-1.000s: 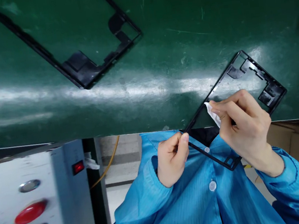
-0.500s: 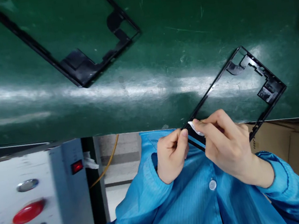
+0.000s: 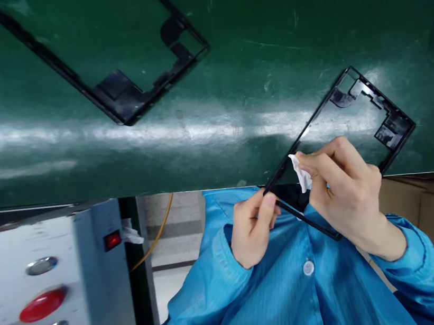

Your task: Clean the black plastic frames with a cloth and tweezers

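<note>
Black frame slants over the edge of the green table, one corner pinched by the left hand; the right hand pinches a white wipe, which seems to touch the frame's long side.

**Pinching with both hands**

Angles left forearm and right forearm inward from the lower corners. Holds the left hand in a pinch, with thumb uppermost over curled fingers. Poises the right hand slightly farther forward, with its back turned up, knuckles raised and fingertips drawn together, pointing leftward.
</note>
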The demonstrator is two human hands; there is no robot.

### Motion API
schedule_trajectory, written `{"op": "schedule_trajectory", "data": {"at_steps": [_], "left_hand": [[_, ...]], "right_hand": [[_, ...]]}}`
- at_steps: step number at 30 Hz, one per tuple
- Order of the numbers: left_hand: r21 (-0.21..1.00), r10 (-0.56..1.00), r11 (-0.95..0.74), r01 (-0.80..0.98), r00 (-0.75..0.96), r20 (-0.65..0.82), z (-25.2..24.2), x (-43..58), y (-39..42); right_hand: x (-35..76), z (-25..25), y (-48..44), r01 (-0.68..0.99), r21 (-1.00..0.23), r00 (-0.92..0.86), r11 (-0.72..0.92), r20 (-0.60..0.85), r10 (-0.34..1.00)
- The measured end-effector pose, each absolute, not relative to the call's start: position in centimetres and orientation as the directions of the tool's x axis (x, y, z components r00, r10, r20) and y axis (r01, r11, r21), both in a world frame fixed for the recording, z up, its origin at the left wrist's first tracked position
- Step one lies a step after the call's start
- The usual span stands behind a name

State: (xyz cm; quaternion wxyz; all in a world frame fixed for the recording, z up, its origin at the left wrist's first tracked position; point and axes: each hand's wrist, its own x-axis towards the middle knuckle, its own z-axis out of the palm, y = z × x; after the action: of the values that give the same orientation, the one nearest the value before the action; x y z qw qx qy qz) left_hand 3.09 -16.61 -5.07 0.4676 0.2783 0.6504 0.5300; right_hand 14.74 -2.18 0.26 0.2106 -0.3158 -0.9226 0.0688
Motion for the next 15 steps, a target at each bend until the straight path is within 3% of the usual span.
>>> {"op": "schedule_trajectory", "data": {"at_steps": [6,15], "left_hand": [[0.946,0.908,0.297,-0.129,-0.269,-0.322,-4.0,4.4,-16.8],[0.934,0.889,0.352,-0.063,-0.289,-0.355,-3.5,4.6,-16.7]], "right_hand": [[14.5,0.4,-2.5,0.565,-0.272,-0.697,0.779,0.349,0.627],[14.8,0.3,-4.2,0.426,-0.386,-0.797,0.818,0.267,0.542]]}}
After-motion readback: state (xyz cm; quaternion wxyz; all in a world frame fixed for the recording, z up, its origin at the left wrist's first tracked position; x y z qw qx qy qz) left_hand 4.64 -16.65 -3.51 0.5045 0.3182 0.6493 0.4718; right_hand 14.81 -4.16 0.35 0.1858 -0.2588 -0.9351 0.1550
